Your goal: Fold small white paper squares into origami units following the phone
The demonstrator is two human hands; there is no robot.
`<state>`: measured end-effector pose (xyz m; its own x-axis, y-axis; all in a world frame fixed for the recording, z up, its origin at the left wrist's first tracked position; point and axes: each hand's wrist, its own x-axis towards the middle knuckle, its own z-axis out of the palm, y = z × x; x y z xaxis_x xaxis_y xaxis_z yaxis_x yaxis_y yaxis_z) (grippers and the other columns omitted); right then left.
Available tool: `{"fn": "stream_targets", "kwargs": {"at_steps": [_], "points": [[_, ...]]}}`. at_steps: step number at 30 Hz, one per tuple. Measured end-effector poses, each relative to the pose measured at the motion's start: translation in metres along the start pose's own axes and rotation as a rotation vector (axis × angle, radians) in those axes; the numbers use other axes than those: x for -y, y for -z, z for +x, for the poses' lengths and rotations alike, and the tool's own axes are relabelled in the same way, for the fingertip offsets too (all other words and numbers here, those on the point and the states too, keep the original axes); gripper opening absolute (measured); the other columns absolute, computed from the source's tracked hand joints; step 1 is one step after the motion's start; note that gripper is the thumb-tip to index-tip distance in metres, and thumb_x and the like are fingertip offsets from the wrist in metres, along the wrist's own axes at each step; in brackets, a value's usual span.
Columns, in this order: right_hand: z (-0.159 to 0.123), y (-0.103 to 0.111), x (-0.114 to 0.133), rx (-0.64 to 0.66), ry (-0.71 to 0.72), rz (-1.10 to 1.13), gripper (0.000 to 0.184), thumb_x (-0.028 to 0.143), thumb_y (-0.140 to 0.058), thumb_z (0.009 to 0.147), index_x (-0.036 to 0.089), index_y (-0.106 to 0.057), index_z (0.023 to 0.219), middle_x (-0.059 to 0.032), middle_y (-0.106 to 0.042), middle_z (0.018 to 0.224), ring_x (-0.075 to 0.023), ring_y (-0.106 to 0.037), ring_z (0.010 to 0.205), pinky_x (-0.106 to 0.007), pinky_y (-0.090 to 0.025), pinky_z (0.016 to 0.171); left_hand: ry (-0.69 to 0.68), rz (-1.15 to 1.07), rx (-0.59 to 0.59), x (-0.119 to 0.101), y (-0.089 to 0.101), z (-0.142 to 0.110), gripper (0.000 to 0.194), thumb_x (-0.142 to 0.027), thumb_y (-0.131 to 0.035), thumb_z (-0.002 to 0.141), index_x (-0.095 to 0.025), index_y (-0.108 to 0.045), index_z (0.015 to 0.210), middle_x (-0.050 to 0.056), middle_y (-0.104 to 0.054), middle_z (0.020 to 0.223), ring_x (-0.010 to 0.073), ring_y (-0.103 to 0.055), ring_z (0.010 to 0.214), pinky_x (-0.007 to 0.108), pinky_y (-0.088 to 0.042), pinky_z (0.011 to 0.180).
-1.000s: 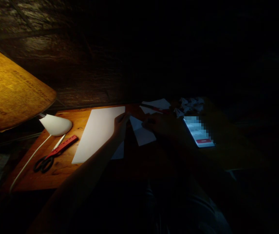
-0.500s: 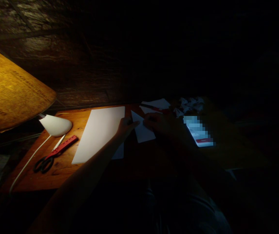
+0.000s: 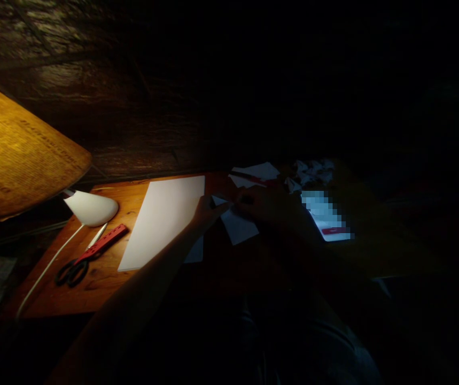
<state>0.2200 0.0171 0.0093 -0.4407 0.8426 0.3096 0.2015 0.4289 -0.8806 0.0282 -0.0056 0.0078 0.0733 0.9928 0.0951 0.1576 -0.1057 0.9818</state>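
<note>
A small white piece of paper, with a folded, pointed upper end, is between my hands at the middle of the table. My left hand pinches its upper left edge, thumb on top. My right hand is closed on the upper right edge, its fingers dark and partly lost in shadow. Beside my left forearm lies a large stack of white paper, partly covered by that arm. The exact folds under my fingers are hidden.
Left on the wooden table are scissors with a red cover and a lamp. Behind my hands lie paper sheets with a dark and red tool on top. Several folded paper pieces and a lit phone are at right.
The paper has turned slightly, and its lower edge has shifted down and right. My fingers have moved closer together over its upper end, covering more of the tip.
</note>
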Motion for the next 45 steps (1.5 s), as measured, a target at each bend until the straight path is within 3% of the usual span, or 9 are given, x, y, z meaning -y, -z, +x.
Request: {"fn": "stream_targets", "kwargs": {"at_steps": [3,9,19,28,34,40,45], "points": [[0.001,-0.001,-0.003,0.017,0.03,-0.034,0.008,0.026,-0.063,0.074,0.018,-0.063,0.072,-0.0016,-0.066,0.076,-0.0148,-0.058,0.073,-0.027,-0.045,0.07,-0.047,0.063,0.003,-0.003,0.0,0.0,0.024,-0.036,-0.08,0.062,-0.015,-0.07,0.068,-0.002,-0.058,0.055,0.0094,-0.048,0.051,0.021,-0.031,0.049],[0.0,-0.003,0.0,0.0,0.08,-0.023,0.009,0.026,-0.06,0.074,0.018,-0.064,0.071,-0.0016,-0.065,0.073,-0.0143,-0.056,0.069,-0.026,-0.043,0.067,-0.041,0.086,0.003,0.0,0.001,0.001,0.018,-0.031,-0.078,0.062,-0.015,-0.073,0.069,0.001,-0.065,0.061,0.0118,-0.055,0.055,0.022,-0.037,0.051],[-0.001,-0.008,0.006,-0.038,0.079,0.026,0.014,0.031,-0.061,0.076,0.018,-0.06,0.07,-0.0016,-0.062,0.072,-0.0133,-0.053,0.067,-0.026,-0.041,0.063,0.012,-0.058,-0.05,-0.002,-0.003,-0.001,0.017,-0.028,-0.079,0.057,-0.015,-0.072,0.063,0.002,-0.066,0.058,0.0126,-0.057,0.053,0.022,-0.04,0.05],[0.001,-0.002,0.002,-0.084,-0.03,0.057,0.016,0.033,-0.06,0.076,0.019,-0.058,0.069,-0.0004,-0.06,0.07,-0.0133,-0.051,0.067,-0.025,-0.04,0.062,0.044,-0.153,-0.25,-0.011,-0.005,-0.003,0.019,-0.027,-0.08,0.053,-0.015,-0.067,0.059,-0.001,-0.06,0.052,0.0104,-0.051,0.049,0.021,-0.037,0.049],[0.0,0.002,0.008,-0.048,-0.069,0.099,0.017,0.034,-0.059,0.075,0.018,-0.058,0.069,0.0011,-0.055,0.067,-0.0119,-0.047,0.062,-0.025,-0.038,0.06,0.069,-0.172,-0.269,-0.009,-0.004,-0.001,0.022,-0.028,-0.081,0.051,-0.015,-0.067,0.06,-0.001,-0.06,0.052,0.0115,-0.053,0.05,0.023,-0.039,0.05],[0.0,-0.001,0.006,-0.104,-0.122,0.14,0.017,0.034,-0.06,0.075,0.019,-0.057,0.069,0.0007,-0.055,0.068,-0.0131,-0.048,0.064,-0.025,-0.036,0.058,0.043,-0.271,-0.327,-0.003,-0.001,0.006,0.023,-0.032,-0.08,0.054,-0.015,-0.066,0.062,-0.001,-0.062,0.056,0.0116,-0.056,0.053,0.023,-0.043,0.053],[0.001,0.002,0.003,-0.056,-0.106,0.135,0.015,0.033,-0.06,0.075,0.019,-0.059,0.07,0.0004,-0.056,0.069,-0.0136,-0.05,0.067,-0.025,-0.038,0.06,0.019,-0.197,-0.31,-0.002,0.003,0.006,0.023,-0.033,-0.081,0.058,-0.015,-0.066,0.062,-0.002,-0.059,0.054,0.01,-0.054,0.051,0.021,-0.04,0.051]]}}
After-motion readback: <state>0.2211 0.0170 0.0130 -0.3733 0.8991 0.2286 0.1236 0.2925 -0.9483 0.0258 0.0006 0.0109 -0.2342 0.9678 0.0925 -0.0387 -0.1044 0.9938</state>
